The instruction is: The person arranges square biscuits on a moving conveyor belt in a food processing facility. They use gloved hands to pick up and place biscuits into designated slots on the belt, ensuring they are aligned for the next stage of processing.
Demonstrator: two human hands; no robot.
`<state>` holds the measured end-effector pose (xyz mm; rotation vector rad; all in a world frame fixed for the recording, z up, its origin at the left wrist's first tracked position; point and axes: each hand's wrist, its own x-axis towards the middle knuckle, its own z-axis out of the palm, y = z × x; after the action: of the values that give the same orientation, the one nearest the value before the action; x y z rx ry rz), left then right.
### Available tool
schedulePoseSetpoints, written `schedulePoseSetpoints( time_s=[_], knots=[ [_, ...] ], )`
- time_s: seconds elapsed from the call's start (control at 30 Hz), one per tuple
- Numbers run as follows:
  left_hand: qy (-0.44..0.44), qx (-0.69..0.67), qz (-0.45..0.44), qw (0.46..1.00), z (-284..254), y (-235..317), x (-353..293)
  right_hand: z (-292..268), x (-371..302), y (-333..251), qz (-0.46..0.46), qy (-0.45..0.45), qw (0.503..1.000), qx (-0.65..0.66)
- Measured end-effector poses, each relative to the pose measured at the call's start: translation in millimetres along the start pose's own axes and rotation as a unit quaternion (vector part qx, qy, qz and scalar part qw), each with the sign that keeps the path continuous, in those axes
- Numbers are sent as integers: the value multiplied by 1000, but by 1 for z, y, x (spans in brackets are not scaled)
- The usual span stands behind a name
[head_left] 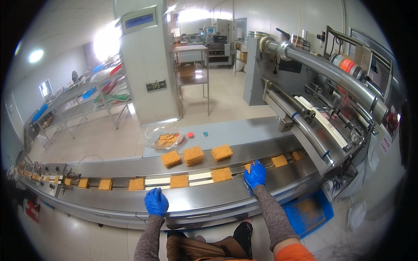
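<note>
A line of square, golden-orange crackers lies along the steel conveyor [198, 198], in flat pieces or thin stacks. My right hand [255, 175], in a blue glove, is over the lane with its fingers on one cracker [247, 166], mostly covered by the hand. To its left lies another cracker [221, 174], and to its right one more [279, 161]. My left hand [156, 202], also gloved in blue, rests on the conveyor's near steel edge with fingers curled in and nothing visible in them. Nearest to it in the lane is a cracker [179, 181].
Beyond the lane sit a left stack [171, 159], a middle stack [193, 155] and a right stack [222, 152] of crackers. Behind them are a clear plastic bag [152, 138] with cracker pieces and a red cap [190, 135]. A roller machine [305, 126] overhangs the right end. A blue tray [289, 213] lies below.
</note>
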<state>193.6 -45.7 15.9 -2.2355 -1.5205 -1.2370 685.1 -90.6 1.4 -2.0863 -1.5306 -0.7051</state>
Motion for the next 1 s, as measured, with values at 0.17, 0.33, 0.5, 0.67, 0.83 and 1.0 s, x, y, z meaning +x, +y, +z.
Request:
schedulePoseSetpoints(
  time_s=[0.17, 0.33, 0.5, 0.67, 0.83, 1.0],
  knots=[
    [-10, 5, -11, 1000, -3, -4, -3, -24, 10, -23, 0, -118, 989, 92],
    [-11, 7, -13, 1000, -1, -4, -3, -16, 5, -17, 29, -98, 990, 101],
    [4, 16, -10, 1000, -1, -5, -2, -6, 2, -14, 55, -93, 991, 75],
    [-11, 10, -14, 1000, 2, -3, -2, -1, 10, -7, 172, -219, 961, 6],
    [-24, 16, -14, 999, -2, -7, -2, 0, 26, 6, 241, -284, 928, -2],
    [0, 7, -3, 1000, 1, -6, 0, 2, 15, 29, 126, -80, 986, -80]
  ],
)
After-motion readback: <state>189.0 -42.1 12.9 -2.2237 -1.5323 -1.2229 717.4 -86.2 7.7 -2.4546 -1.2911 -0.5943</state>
